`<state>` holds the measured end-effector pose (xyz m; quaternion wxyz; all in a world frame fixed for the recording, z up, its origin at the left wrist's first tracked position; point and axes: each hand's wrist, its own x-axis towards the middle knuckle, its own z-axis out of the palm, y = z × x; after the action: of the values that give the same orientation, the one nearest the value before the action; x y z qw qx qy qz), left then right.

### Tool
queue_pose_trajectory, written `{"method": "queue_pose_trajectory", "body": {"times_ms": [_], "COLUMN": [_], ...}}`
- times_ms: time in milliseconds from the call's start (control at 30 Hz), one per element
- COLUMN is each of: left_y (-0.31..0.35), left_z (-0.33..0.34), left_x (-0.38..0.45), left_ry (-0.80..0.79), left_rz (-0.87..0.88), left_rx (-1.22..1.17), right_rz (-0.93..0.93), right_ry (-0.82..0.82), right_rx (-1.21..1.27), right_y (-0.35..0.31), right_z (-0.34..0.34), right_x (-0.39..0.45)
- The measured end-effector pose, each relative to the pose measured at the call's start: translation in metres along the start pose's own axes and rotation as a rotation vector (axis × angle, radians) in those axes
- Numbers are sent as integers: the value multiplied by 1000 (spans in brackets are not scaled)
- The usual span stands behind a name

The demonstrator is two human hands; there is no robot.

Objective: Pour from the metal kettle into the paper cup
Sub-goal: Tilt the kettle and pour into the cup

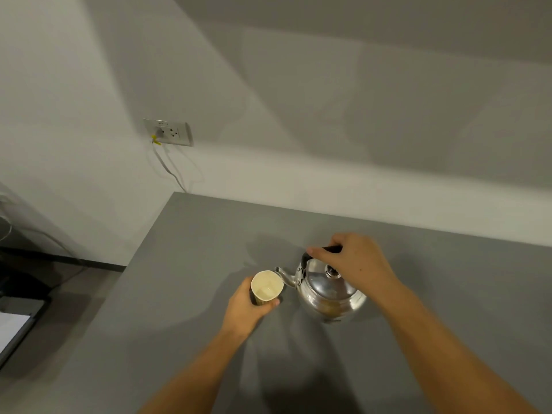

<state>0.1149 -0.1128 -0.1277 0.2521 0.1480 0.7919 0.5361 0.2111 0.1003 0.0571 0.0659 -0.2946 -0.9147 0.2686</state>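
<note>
A shiny metal kettle with a black handle and a lid knob is near the middle of the grey table. My right hand is closed around its handle from above. The kettle's spout points left and its tip reaches the rim of a paper cup. My left hand wraps the cup's side from the left and front. The cup stands upright, its pale inside visible. I see no stream of liquid.
A wall socket with a plugged cable sits on the white wall behind the table's left corner. A dark desk with a tablet-like screen lies beyond the table's left edge.
</note>
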Motion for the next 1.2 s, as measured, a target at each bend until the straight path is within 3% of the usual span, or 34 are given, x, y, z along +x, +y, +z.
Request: {"method": "queue_pose_trajectory", "body": {"times_ms": [433,733,1200], "left_y": [-5,-2,-1], "left_z": [8,8,8], "left_x": [3,1,0], "left_ry": [43,37,33], "left_rz": [46,47,36], "left_rx": [-1,2,16], "right_rz": [-92,-221,-266], "right_ry": [-70,-9,-16], "right_rx": [-279,-491,-556], "right_y": [-40,-59,-67], "right_z": [6,19,25], "right_x": [-4,-5,-6]}}
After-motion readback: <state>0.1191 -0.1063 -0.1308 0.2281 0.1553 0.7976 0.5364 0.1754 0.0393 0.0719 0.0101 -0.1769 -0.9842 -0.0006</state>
